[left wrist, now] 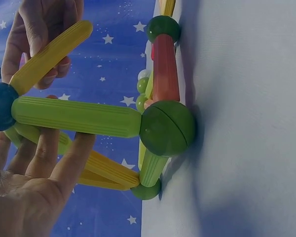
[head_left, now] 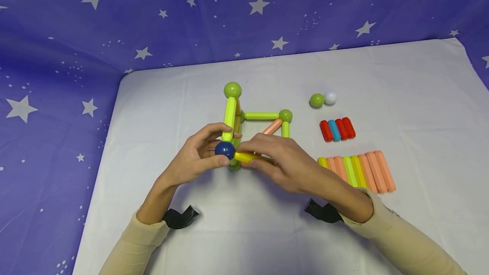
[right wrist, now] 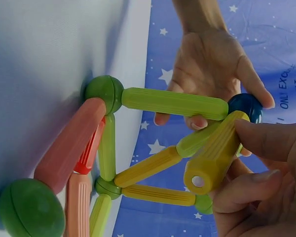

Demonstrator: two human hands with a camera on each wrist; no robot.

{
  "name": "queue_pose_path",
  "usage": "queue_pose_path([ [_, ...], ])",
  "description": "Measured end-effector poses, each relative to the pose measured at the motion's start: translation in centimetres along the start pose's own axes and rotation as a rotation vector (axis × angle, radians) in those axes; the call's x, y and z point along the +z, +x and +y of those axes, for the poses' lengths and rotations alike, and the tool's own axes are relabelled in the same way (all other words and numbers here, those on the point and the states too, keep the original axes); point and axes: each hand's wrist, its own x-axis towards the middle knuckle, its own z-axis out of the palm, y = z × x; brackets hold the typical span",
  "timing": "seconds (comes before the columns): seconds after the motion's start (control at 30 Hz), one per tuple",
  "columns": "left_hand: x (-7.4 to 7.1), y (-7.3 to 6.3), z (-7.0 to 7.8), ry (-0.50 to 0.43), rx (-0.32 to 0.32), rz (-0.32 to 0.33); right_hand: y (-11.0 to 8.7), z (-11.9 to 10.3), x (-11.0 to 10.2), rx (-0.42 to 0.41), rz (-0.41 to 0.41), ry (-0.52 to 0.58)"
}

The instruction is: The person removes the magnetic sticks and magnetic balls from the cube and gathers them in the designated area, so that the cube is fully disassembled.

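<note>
A frame of ridged magnetic building rods and balls stands on the white table. Its dark blue ball [head_left: 224, 150] sits at an upper corner, on top of an upright light green rod [left wrist: 79, 116] that rises from a green ball [left wrist: 167, 128]. My left hand [head_left: 195, 156] steadies this corner, thumb on the blue ball and fingers behind the green rods. Between thumb and fingers, my right hand [head_left: 284, 162] pinches a yellow rod [right wrist: 214, 155]. One end of it meets the blue ball; the other end, with a pale round tip, is free. Salmon rods [right wrist: 71, 143] lie low in the frame.
Right of the frame, a row of long salmon, yellow and green rods [head_left: 376, 171] lies partly behind the right forearm. Short red rods [head_left: 348, 127] with a blue rod [head_left: 334, 130] lie above it. Farther back are a green ball [head_left: 316, 100] and a white ball [head_left: 330, 97].
</note>
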Motion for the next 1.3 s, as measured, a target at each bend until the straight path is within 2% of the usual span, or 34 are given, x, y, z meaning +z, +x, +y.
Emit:
queue_pose_path([
  [0.23, -0.1, -0.2, 0.0, 0.009, -0.003, 0.028, -0.3, 0.3, -0.1, 0.017, -0.055, -0.065],
  [0.37, 0.0, -0.1, 0.0, 0.003, -0.017, 0.030, -1.2, 0.6, -0.5, 0.097, -0.079, -0.047],
  [0.6, -0.1, -0.2, 0.1, 0.019, -0.019, 0.030, -3.5, 1.5, -2.1, 0.236, -0.042, -0.053],
  [0.87, -0.2, -0.2, -0.2, 0.003, 0.006, 0.019, -7.7, 3.1, -4.5, 0.325, 0.055, -0.039],
  [1.1, -0.1, -0.2, -0.1, 0.011, 0.000, 0.019, -12.5, 5.1, -7.1, 0.424, 0.183, -0.145],
  [1.3, -0.1, -0.2, -0.2, 0.009, 0.003, 0.018, -16.5, 7.2, -9.2, 0.558, 0.280, -0.238],
])
